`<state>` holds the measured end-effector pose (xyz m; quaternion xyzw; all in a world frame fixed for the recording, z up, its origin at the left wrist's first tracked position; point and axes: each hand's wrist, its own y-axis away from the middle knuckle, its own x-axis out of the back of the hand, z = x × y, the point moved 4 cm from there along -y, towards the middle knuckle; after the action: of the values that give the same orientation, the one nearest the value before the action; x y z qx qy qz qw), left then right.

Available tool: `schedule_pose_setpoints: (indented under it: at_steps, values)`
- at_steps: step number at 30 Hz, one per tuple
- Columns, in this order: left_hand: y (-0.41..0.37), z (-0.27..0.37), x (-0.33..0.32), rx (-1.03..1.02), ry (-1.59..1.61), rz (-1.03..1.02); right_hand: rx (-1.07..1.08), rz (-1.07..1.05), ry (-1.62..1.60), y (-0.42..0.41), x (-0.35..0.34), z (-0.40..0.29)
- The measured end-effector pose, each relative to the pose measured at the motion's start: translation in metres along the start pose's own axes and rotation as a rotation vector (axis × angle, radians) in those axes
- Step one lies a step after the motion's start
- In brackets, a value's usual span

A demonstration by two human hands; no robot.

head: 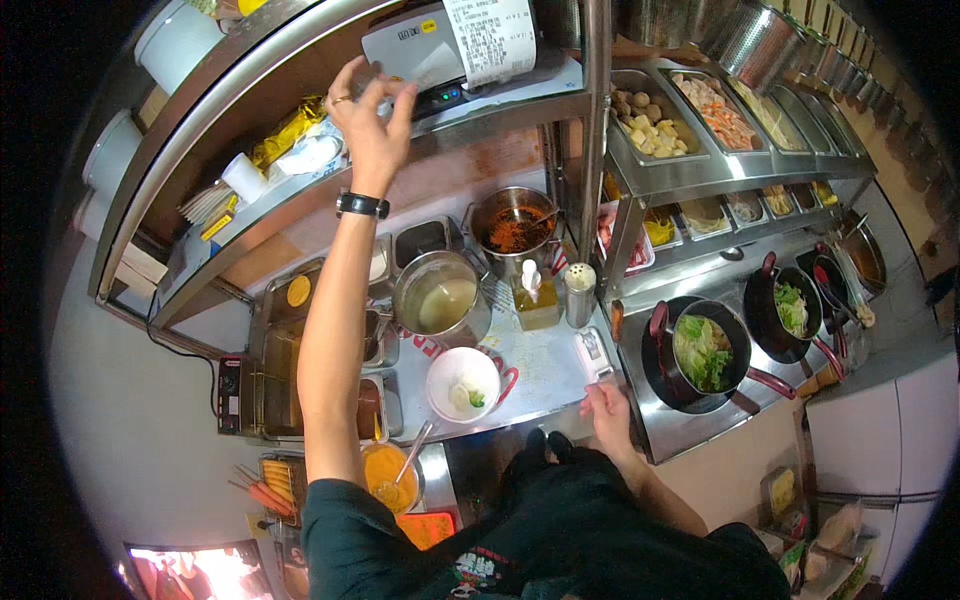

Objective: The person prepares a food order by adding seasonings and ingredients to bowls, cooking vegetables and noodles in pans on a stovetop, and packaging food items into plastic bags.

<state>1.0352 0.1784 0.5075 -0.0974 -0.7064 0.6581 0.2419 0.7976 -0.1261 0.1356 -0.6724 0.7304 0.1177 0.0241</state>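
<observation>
Raised to the upper shelf, my left hand [371, 112] has its fingers apart beside a grey receipt printer [420, 56]. A printed paper slip [491, 41] hangs from the printer. My right hand [609, 420] is low at the counter's front edge, fingers loosely curled, with nothing seen in it. Just beyond it lies a small white device [592, 354], apart from the fingers. A white bowl [463, 360] on the counter holds a little pale and green food. Behind the bowl stands a steel pot of cloudy liquid [448, 304].
Beyond are a pot of red chili oil [517, 225], an oil pump bottle [536, 304] and a steel shaker [580, 296]. Pans of greens [703, 352] sit on the right stove. Ingredient trays [652, 127] fill the right rack. An orange sauce bowl [390, 476] is at lower left.
</observation>
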Motion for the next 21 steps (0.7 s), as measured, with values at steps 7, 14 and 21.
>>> schedule_pose_setpoints:
  at_steps: [7,14,21]
  values:
    - [0.001,-0.005,0.037,0.947,1.329,0.067,0.135,-0.040,0.033,-0.029,-0.030,-0.053]
    - [0.044,0.063,0.071,0.937,1.556,-0.221,0.542,-0.514,-0.283,-0.070,-0.170,-0.257]
    - [0.068,0.055,0.110,0.666,0.826,-0.203,1.185,-0.141,0.289,-0.062,-0.217,-0.269]
